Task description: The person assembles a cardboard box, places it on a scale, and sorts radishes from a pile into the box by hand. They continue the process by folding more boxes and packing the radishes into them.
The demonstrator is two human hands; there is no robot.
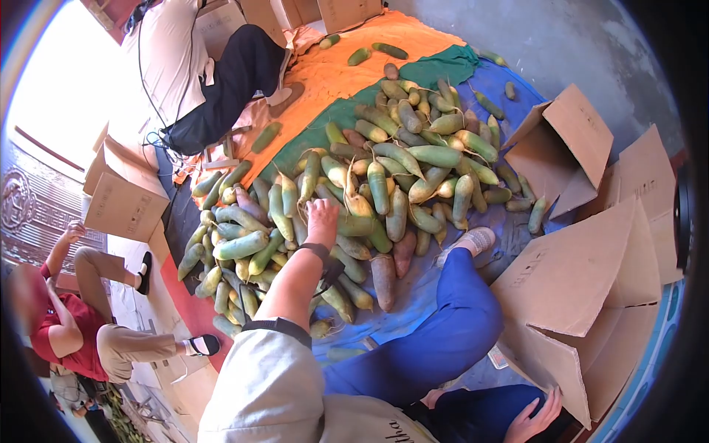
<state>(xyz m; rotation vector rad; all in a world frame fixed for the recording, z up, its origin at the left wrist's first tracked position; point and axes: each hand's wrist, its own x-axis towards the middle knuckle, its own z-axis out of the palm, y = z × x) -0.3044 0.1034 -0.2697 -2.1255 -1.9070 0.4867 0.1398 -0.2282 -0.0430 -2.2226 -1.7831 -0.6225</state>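
My left hand [323, 215] reaches into a large heap of green radishes [437, 156], its fingers curled down among them. What lies beneath the fingers is mostly hidden. One thick green radish [357, 225] lies just right of this hand, and another [289, 195] is on its left. Low at the right, my right hand [538, 415] has its fingers stretched out beside the lower edge of an open cardboard box [565, 277]. Nothing shows in its grip.
More open boxes stand at the right [581, 140] and left [125, 193]. Orange [332, 74], green and blue sheets lie under the radishes. One person [166, 66] crouches at the upper left; another in a red shirt [77, 332] sits at the left. My bent blue-trousered leg [443, 325] borders the heap.
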